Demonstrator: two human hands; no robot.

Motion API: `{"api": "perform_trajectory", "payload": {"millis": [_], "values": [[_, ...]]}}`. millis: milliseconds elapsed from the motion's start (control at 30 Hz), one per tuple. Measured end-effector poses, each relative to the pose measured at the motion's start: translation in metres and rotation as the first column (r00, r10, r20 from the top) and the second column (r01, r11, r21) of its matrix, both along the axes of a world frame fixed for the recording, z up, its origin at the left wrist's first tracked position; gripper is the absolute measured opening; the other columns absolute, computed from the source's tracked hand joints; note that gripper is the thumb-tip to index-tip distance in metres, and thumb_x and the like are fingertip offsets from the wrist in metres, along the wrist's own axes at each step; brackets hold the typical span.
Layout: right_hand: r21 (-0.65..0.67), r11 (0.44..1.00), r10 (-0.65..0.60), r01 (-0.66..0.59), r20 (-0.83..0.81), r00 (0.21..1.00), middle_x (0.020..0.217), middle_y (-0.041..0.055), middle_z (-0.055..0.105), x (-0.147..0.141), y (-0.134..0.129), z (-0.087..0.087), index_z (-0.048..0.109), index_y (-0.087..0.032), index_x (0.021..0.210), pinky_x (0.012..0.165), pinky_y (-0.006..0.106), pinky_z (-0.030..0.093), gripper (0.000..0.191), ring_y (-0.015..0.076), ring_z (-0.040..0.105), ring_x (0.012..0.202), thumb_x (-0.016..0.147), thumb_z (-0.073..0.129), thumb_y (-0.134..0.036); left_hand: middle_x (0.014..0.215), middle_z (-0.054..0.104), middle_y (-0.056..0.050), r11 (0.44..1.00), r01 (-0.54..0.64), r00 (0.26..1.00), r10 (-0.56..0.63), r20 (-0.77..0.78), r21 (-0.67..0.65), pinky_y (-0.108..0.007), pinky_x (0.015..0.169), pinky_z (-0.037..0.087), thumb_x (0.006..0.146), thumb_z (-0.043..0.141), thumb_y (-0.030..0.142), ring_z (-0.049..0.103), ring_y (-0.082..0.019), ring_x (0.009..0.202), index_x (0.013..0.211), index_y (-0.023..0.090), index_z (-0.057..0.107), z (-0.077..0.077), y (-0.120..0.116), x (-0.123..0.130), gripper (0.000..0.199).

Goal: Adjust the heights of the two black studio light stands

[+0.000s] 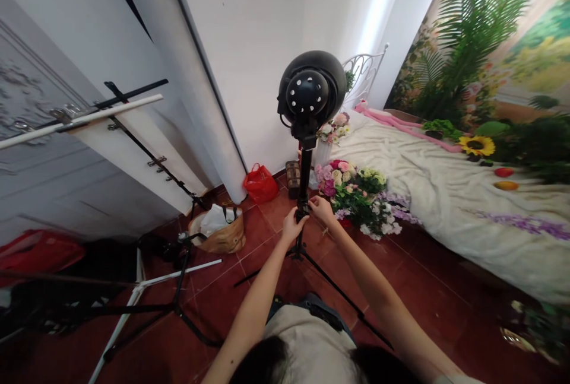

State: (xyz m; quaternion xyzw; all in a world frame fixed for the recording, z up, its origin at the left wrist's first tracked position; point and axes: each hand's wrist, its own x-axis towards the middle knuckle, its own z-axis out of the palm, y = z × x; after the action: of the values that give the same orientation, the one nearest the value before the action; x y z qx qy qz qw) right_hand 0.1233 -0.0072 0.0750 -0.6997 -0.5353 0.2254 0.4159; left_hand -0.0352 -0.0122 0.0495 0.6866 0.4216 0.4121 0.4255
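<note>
A black studio lamp (306,92) with a round hood stands in front of me on top of a black light stand (305,173). Its thin legs spread over the floor near my feet. My left hand (291,225) is closed around the pole at the dark collar, below the lamp. On the other side of that collar my right hand (321,208) is closed, its fingertips pinching at a small part. The hand and pole partly hide that part, likely the stand's knob.
Artificial flowers (356,194) stand close right of the pole, beside a bed (445,194) with a cream cover. A red bag (261,184) and a woven basket (231,235) sit by the wall. To the left are a backdrop stand (142,155) and white stand legs (133,295).
</note>
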Motion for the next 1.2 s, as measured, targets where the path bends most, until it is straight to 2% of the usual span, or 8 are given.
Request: {"api": "perform_trajectory", "payload": {"millis": [100,233,533,700,800,933,1067,1200], "values": [[0.106,0.989,0.092,-0.107,0.135,0.987,0.101,0.007,0.065,0.002,-0.024,-0.006,0.064,-0.021,0.102,0.081,0.033,0.05,0.028,0.0176,0.063,0.087,0.088,0.043,-0.032,0.104,0.065,-0.007,1.0,0.004,1.0,-0.004,-0.007,0.009,-0.034,0.086,0.049,0.076,0.062,0.041,0.062,-0.018,0.094,0.109,0.02,0.055,0.0,0.0,0.0,0.04],[0.093,0.945,0.29,-0.313,0.206,0.935,0.133,0.006,0.049,0.017,-0.043,-0.004,0.05,-0.029,0.128,0.092,0.036,0.048,0.041,0.0187,0.06,0.105,0.087,0.048,-0.032,0.104,0.065,-0.007,1.0,-0.012,1.0,0.012,-0.009,0.008,-0.033,0.085,0.048,0.075,0.063,0.042,0.062,-0.018,0.093,0.109,0.02,0.056,0.001,0.001,-0.001,0.041],[-0.021,0.782,0.593,-0.623,0.335,0.732,0.121,0.0042,0.061,0.054,0.0,0.019,0.065,-0.028,0.109,0.094,0.037,0.048,0.033,0.021,0.059,0.107,0.076,0.066,-0.029,0.102,0.066,-0.006,1.0,-0.007,0.999,0.007,-0.039,0.019,-0.034,0.085,0.048,0.073,0.064,0.043,0.062,-0.018,0.091,0.11,0.021,0.057,0.003,0.0,-0.003,0.043],[-0.055,0.748,0.627,-0.662,0.385,0.677,0.124,0.0041,0.058,0.058,0.002,0.017,0.062,-0.027,0.114,0.096,0.033,0.046,0.037,0.0186,0.056,0.111,0.077,0.064,-0.029,0.101,0.066,-0.006,1.0,0.002,0.999,-0.001,-0.036,0.017,-0.034,0.084,0.048,0.074,0.064,0.043,0.062,-0.019,0.091,0.11,0.02,0.057,0.004,0.0,-0.003,0.044],[-0.127,0.695,0.655,-0.708,0.516,0.551,0.126,0.0074,0.056,0.058,0.008,0.018,0.059,-0.022,0.116,0.093,0.032,0.046,0.034,0.018,0.054,0.112,0.083,0.055,-0.024,0.103,0.066,-0.006,1.0,0.016,0.999,-0.015,-0.035,0.014,-0.033,0.084,0.048,0.074,0.064,0.044,0.062,-0.018,0.092,0.11,0.019,0.057,0.002,0.0,-0.004,0.045],[-0.247,0.647,0.665,-0.721,0.647,0.374,0.104,0.0095,0.064,0.051,0.023,0.031,0.064,-0.016,0.101,0.085,0.028,0.048,0.027,0.0175,0.057,0.101,0.086,0.042,-0.016,0.103,0.066,-0.006,1.0,0.009,0.999,-0.009,-0.035,0.0,-0.033,0.084,0.049,0.073,0.064,0.044,0.062,-0.018,0.092,0.111,0.019,0.056,-0.001,0.002,-0.004,0.046],[-0.367,0.584,0.701,-0.724,0.679,0.22,0.101,0.0099,0.064,0.038,0.029,0.051,0.065,-0.016,0.096,0.08,0.025,0.047,0.024,0.0191,0.058,0.098,0.079,0.048,-0.014,0.102,0.066,-0.006,1.0,0.006,1.0,-0.006,-0.024,-0.02,-0.033,0.084,0.05,0.073,0.064,0.044,0.062,-0.018,0.093,0.112,0.019,0.056,-0.005,0.003,-0.003,0.047],[-0.477,0.63,0.71,-0.613,0.673,0.206,0.098,0.0118,0.064,0.028,0.027,0.066,0.062,-0.014,0.1,0.07,0.024,0.048,0.03,0.0204,0.062,0.088,0.071,0.055,-0.013,0.102,0.066,-0.006,1.0,0.006,1.0,-0.007,-0.009,-0.023,-0.033,0.084,0.05,0.074,0.064,0.043,0.062,-0.018,0.093,0.113,0.019,0.056,-0.006,0.003,-0.002,0.047]]}}
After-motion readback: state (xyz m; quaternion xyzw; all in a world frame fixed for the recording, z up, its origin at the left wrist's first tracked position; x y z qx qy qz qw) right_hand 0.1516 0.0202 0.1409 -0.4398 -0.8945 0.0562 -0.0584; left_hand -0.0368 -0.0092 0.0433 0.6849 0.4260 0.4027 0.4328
